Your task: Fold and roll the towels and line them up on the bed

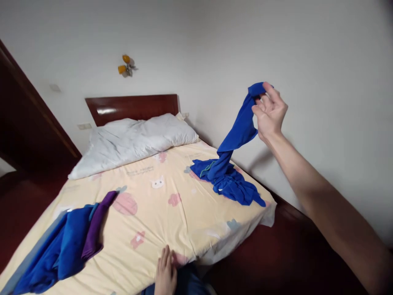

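My right hand (271, 110) is raised at the right of the head view, fingers closed on one end of a blue cloth (236, 129). From there the cloth hangs down, twisted, into a crumpled blue heap (235, 186) on the far right side of the bed. A thin green line shows on the heap. Whether it is all one piece, I cannot tell. My left hand (166, 270) rests at the near edge of the bed, fingers stretched out, holding nothing. Left of it lie blue folded cloths (70, 241) beside a rolled or folded purple cloth (97, 229).
The bed carries a cream sheet (153, 221) with pink and grey prints. A white pillow (138, 137) lies against the dark wooden headboard (138, 107). A white wall (331, 82) runs along the right. Dark red floor (245, 262) shows beyond the bed's edge.
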Demonstrator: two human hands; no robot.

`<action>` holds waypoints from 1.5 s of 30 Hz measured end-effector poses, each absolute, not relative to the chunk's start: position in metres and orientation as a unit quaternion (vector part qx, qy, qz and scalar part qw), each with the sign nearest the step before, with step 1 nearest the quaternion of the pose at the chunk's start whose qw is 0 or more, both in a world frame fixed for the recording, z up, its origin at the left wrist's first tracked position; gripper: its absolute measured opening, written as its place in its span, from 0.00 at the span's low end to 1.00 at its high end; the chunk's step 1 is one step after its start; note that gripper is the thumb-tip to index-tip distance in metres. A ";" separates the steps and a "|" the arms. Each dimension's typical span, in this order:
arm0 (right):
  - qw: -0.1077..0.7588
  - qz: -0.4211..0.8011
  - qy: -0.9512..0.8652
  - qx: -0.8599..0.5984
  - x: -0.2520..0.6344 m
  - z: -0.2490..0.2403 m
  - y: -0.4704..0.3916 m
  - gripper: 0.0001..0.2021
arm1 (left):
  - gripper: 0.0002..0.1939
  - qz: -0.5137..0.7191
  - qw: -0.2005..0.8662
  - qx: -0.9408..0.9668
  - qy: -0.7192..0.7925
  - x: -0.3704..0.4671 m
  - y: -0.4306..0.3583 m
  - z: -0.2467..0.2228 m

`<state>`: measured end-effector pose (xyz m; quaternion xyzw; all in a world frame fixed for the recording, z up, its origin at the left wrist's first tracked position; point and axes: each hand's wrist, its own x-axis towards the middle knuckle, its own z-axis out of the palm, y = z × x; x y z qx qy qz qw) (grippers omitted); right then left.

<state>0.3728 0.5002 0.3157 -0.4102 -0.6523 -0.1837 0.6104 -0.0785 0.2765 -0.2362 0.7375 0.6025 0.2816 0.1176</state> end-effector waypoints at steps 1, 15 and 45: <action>0.622 -0.178 -0.657 -0.387 0.363 0.326 0.485 0.29 | 0.27 0.283 0.145 0.742 0.590 -0.079 0.264 -0.237; 0.509 -0.214 -0.773 -0.313 0.223 0.370 0.311 0.37 | 0.34 0.558 0.375 0.638 0.376 0.024 0.253 0.146; 0.397 0.194 -0.828 -0.345 0.134 0.249 0.266 0.09 | 0.10 0.436 -0.023 0.741 0.511 -0.051 0.220 0.215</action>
